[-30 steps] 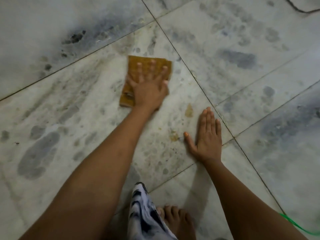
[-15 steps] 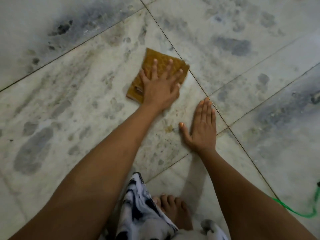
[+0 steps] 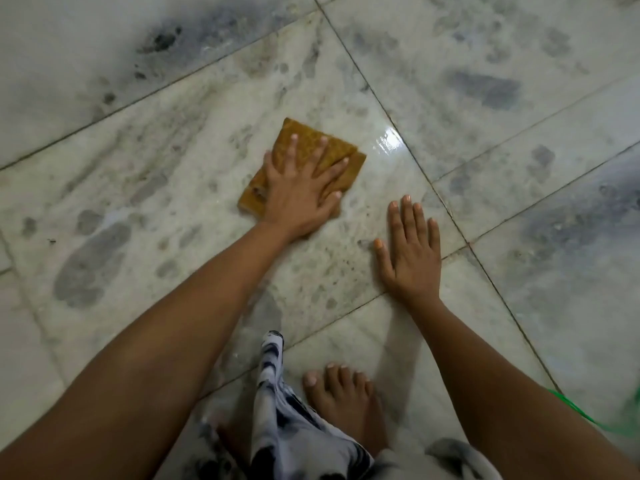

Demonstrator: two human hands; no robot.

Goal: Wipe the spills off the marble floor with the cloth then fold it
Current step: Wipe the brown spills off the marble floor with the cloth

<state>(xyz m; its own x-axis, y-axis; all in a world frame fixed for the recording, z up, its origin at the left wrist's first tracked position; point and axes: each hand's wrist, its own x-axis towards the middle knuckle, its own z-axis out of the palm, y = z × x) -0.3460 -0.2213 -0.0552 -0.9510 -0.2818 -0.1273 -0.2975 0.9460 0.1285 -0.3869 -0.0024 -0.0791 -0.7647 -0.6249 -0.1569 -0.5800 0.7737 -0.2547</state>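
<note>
A folded mustard-brown cloth (image 3: 308,143) lies flat on the white-grey marble floor (image 3: 166,174), near the middle of the view. My left hand (image 3: 301,192) presses down on it with the palm flat and the fingers spread, covering its near half. My right hand (image 3: 408,251) rests flat on the floor to the right of the cloth, a hand's width away, holding nothing. A wet sheen (image 3: 388,142) shows just right of the cloth. Faint brown specks (image 3: 346,261) dot the tile between my two hands.
Dark grey veins and blotches mark the tiles all around. My bare foot (image 3: 341,400) and a black-and-white patterned garment (image 3: 277,410) are at the bottom centre. A green cord (image 3: 581,410) lies at the lower right edge.
My left hand has slid the cloth toward me and toward my right hand. The brown spots seen near my right thumb no longer show. The right hand has stayed planted.
</note>
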